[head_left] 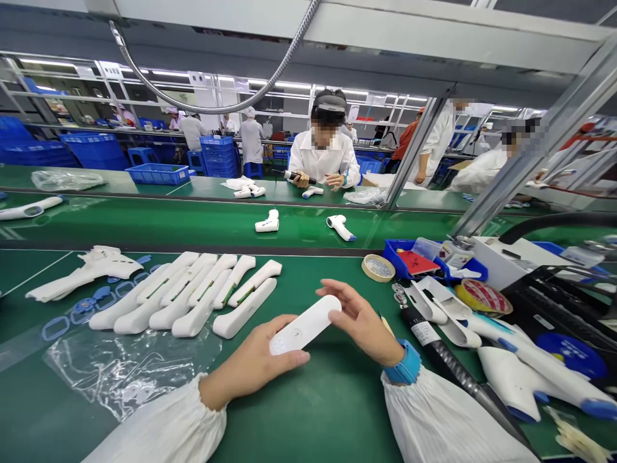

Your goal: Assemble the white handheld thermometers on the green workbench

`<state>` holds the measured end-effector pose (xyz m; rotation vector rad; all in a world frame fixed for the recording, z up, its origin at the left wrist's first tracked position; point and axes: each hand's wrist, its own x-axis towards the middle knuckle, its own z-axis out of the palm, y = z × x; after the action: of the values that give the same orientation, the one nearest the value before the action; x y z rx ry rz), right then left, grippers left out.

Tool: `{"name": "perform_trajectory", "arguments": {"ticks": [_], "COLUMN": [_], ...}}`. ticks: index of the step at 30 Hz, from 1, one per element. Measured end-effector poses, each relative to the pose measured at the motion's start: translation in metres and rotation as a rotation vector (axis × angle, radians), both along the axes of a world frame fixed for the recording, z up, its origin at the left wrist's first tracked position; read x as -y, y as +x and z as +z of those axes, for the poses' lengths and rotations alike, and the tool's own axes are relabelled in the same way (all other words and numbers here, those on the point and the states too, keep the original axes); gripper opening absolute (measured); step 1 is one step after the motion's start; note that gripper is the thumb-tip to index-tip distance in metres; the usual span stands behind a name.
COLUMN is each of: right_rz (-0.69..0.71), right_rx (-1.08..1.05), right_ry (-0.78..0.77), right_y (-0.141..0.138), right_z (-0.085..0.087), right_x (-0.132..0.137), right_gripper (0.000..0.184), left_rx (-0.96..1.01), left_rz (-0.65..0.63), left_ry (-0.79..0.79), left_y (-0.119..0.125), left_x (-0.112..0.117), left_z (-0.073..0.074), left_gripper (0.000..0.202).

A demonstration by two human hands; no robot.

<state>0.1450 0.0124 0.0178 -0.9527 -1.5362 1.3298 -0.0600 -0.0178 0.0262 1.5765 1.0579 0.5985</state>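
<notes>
Nearest, above the green table (pixel 308 411): white plastic shell (pixel 304 325) gripped at both ends, slanting from near-left up to far-right. Near end clasped in left hand (pixel 255 363), fingers curled beneath, thumb along the side. Far end pinched by fingertips of right hand (pixel 364 321), palm turned inward; blue wristband (pixel 406 366) at that wrist.

Left of the hands, flat on the table: crumpled clear bag (pixel 125 366). Just beyond, row of similar white shells (pixel 193 296), side by side, touching.

Right of the hands: black-handled tool (pixel 448 360) lying diagonally, blue-tipped white devices (pixel 530 373), tape roll (pixel 378 267), blue tray (pixel 393 254).

Further out, on the green belt (pixel 144 225): two white handsets (pixel 268 222), well apart from the hands.

Beyond the belt: seated person in white coat (pixel 324 154), both hands on the far table. Farthest back: stacked blue crates (pixel 219 154), other workers standing.
</notes>
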Motion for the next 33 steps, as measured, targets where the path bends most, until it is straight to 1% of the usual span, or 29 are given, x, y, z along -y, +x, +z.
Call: {"name": "perform_trajectory", "arguments": {"ticks": [2,3,5,8,12,16,23,27,33], "right_rz": [-0.053,-0.056,-0.035,-0.011,-0.024,-0.043,-0.093,-0.117,-0.116], "right_rx": [-0.123,-0.174,-0.270,-0.353,-0.375,-0.378,-0.362,-0.355,-0.363], "right_ry": [-0.115,-0.168,-0.246,-0.297,-0.326,-0.331,-0.338,-0.331,-0.327], "right_y": [-0.002,-0.003,-0.006,-0.009,-0.011,-0.013,-0.019,-0.020,-0.020], "right_z": [-0.007,-0.009,-0.011,-0.011,-0.011,-0.013,-0.013,-0.013,-0.012], "right_x": [-0.001,-0.001,-0.001,0.000,0.000,0.000,0.002,0.003,0.003], "right_gripper": [0.038,0.036,0.035,0.035,0.035,0.036,0.036,0.032,0.028], "left_rx": [-0.061,-0.083,-0.098,-0.082,-0.100,-0.125,-0.202,-0.247,-0.275], "left_rz": [0.058,0.075,0.090,0.103,0.151,0.165,0.171,0.157,0.150], "left_ry": [0.089,0.102,0.104,0.096,0.126,0.213,0.367,0.394,0.426], "left_y": [0.002,0.002,0.002,0.003,0.004,0.005,0.004,0.004,0.005], "left_x": [0.002,0.003,0.003,0.003,0.004,0.005,0.006,0.007,0.007], "left_z": [-0.001,-0.001,-0.003,-0.006,-0.009,-0.011,-0.020,-0.022,-0.023], "left_gripper": [0.042,0.042,0.042,0.042,0.044,0.042,0.044,0.045,0.043]}}
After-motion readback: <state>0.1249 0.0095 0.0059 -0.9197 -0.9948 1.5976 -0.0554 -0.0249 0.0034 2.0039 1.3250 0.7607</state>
